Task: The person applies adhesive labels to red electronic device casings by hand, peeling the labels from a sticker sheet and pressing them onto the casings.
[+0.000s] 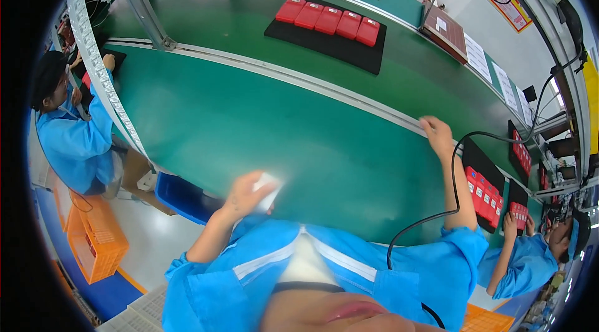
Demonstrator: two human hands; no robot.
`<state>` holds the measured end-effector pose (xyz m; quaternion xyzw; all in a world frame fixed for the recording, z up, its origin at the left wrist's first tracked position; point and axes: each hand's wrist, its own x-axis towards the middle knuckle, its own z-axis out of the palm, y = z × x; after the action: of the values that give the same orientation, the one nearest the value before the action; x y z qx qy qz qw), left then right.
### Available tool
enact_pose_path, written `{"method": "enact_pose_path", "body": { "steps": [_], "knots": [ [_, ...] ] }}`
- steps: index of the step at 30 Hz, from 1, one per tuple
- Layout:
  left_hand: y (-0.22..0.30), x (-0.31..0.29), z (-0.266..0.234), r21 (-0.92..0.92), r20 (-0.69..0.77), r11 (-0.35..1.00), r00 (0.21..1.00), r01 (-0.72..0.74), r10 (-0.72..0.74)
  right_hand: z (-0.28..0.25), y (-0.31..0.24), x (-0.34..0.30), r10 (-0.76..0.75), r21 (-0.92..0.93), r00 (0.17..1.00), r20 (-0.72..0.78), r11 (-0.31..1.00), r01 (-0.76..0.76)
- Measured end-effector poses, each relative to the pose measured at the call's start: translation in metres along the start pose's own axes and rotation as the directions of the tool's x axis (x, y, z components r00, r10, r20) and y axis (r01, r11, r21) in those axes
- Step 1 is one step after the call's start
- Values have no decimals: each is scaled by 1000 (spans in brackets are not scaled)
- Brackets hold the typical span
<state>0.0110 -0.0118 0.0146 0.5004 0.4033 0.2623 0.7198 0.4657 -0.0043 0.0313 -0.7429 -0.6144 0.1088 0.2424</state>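
- We are pinching a blurred white item [268, 192] in our left hand [245, 196], fingers bent around it; it is hovering over the near green table [249, 120], close to our body.
- We are reaching our right hand [438, 134] out by the metal rail [299, 86], its fingers loosely bent and close together; we cannot tell whether they are touching the rail or pinching anything.
- Beyond the rail, a black tray [324, 49] is carrying five red cases [327, 20] in a row; to our right, another black tray [483, 160] is holding more red cases [485, 198].
- At our left, a blue bin [166, 192] is sitting by the table edge, its inside too dark to read; an orange crate [103, 248] is standing on the floor beyond.
- A black cable [424, 217] is looping across our right forearm, partly covering it; a metal post [140, 1] is rising at the far left.
- One co-worker [81, 139] is working at left; another [524, 266] is handling red pieces [518, 210] at right.
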Motion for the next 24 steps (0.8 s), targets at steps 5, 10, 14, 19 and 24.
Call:
{"method": "enact_pose_path", "body": {
  "steps": [5,10,14,19,24],
  "knots": [
    [-2,-14,0,1,-55,999,998,-35,35,98,-18,116,-80,-138,959,-270,990,44],
    [-8,-35,-6,4,-151,997,986,-74,74,131,-46,179,117,139,884,-453,989,-59],
    [-14,-43,-12,-27,-173,991,977,-131,124,140,-74,190,550,951,835,-5,260,-166],
    [2,-29,-3,39,-98,992,987,-122,125,154,-81,202,400,934,905,147,244,-259],
    [-15,-14,-12,136,-156,962,954,-236,256,137,-98,157,265,957,958,110,233,-174]
  ]
}}
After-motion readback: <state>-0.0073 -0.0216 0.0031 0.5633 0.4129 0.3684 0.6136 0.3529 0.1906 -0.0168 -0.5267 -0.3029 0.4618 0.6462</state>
